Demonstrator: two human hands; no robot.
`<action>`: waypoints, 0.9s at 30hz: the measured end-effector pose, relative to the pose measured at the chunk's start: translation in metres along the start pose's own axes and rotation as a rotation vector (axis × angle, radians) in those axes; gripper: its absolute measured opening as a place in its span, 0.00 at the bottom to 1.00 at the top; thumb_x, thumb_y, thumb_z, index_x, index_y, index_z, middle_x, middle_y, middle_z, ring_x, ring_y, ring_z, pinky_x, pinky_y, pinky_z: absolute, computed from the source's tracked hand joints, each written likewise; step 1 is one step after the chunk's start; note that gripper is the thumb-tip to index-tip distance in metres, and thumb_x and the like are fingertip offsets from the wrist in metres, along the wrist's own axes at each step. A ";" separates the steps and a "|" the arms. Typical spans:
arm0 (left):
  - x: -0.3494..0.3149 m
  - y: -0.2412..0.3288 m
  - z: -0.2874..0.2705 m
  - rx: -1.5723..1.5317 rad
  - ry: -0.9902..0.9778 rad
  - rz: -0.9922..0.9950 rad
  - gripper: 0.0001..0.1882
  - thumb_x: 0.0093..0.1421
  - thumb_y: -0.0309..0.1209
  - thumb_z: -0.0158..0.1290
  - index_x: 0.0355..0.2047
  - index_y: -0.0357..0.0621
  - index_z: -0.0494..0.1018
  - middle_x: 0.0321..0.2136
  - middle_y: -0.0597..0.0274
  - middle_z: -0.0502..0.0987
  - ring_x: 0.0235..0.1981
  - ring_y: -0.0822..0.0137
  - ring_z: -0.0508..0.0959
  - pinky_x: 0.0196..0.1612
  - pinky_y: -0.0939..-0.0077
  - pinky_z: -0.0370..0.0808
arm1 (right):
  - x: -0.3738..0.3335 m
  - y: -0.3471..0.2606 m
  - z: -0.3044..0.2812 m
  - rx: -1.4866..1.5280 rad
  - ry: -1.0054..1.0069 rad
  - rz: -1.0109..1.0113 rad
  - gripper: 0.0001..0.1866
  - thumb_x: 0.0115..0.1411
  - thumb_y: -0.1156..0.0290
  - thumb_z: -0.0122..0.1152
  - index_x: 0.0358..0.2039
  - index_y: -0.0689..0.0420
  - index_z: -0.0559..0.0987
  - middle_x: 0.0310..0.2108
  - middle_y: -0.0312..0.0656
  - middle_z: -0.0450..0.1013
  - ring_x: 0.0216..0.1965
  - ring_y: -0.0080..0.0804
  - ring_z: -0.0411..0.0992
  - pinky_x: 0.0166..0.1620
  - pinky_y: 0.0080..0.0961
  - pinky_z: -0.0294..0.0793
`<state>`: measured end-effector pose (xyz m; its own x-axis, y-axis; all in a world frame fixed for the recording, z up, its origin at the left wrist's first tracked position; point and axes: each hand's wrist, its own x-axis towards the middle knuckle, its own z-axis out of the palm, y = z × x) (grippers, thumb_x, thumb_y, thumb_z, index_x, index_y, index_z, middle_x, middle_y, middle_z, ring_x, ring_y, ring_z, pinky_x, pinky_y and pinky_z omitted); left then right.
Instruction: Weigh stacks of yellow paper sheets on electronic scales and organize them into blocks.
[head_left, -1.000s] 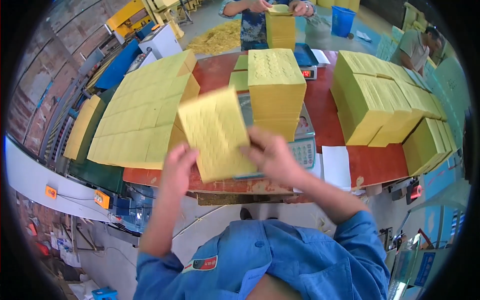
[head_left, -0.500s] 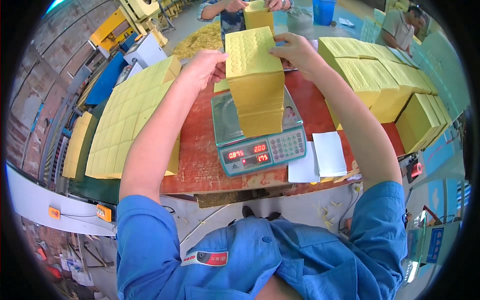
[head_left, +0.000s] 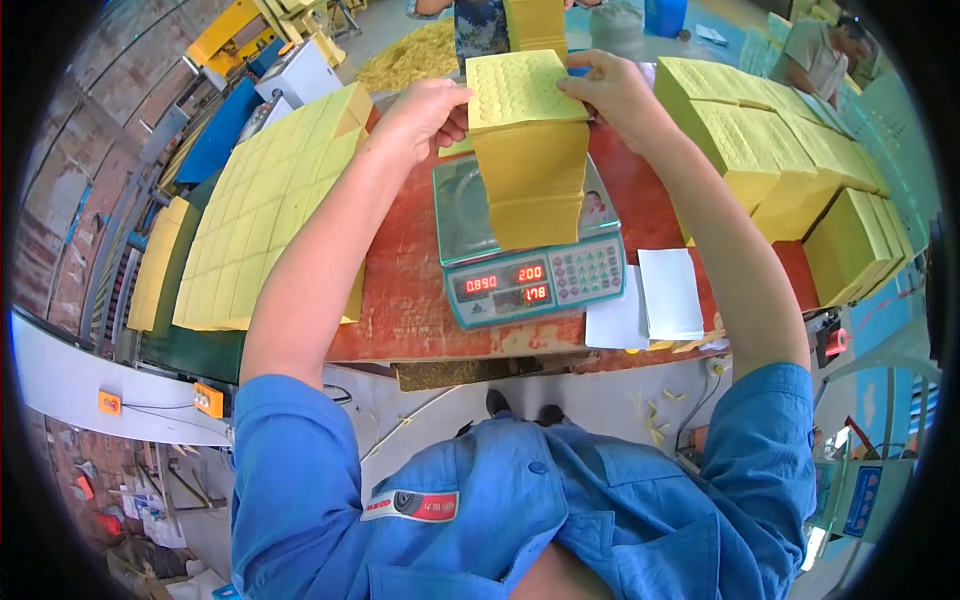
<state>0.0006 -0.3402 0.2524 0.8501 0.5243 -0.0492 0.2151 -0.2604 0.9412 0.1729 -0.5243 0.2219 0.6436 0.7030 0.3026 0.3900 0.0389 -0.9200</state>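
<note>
Yellow stack (head_left: 530,170) | left hand (head_left: 430,114), right hand (head_left: 614,94) moved up to top edges | each grip half-curled, hold unclear

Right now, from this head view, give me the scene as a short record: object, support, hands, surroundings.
Object: tall stack of yellow embossed paper sheets
Support: teal-edged electronic scale with lit red digits, on a worn red table
Left hand: fingertips at the stack's top left edge
Right hand: fingertips at the stack's top right edge
Left side: rows of yellow paper blocks
Right side: white paper sheets near the scale; more yellow paper stacks beyond
</note>
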 end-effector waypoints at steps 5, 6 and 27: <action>-0.003 -0.002 0.002 0.056 0.049 0.019 0.10 0.60 0.38 0.52 0.25 0.49 0.71 0.19 0.68 0.73 0.16 0.75 0.71 0.20 0.81 0.63 | -0.008 -0.007 0.004 -0.105 0.040 -0.050 0.25 0.52 0.67 0.67 0.49 0.65 0.76 0.33 0.45 0.77 0.33 0.29 0.77 0.36 0.24 0.78; -0.004 -0.002 0.003 0.068 0.059 0.027 0.10 0.60 0.38 0.52 0.25 0.48 0.71 0.19 0.68 0.73 0.17 0.74 0.71 0.20 0.80 0.64 | -0.008 -0.005 0.005 -0.105 0.041 -0.046 0.25 0.52 0.67 0.67 0.49 0.65 0.76 0.33 0.45 0.77 0.33 0.29 0.77 0.36 0.24 0.78; -0.222 -0.295 0.003 0.179 0.546 -0.236 0.14 0.63 0.32 0.48 0.20 0.41 0.68 0.11 0.68 0.65 0.13 0.78 0.63 0.17 0.81 0.59 | -0.264 0.101 0.024 0.288 0.280 0.339 0.09 0.64 0.77 0.49 0.39 0.65 0.77 0.17 0.31 0.64 0.17 0.14 0.59 0.20 0.15 0.57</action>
<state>-0.2499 -0.3820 -0.0152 0.4114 0.9111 -0.0267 0.4852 -0.1941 0.8526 0.0264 -0.6895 0.0434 0.8691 0.4945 -0.0051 -0.0419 0.0633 -0.9971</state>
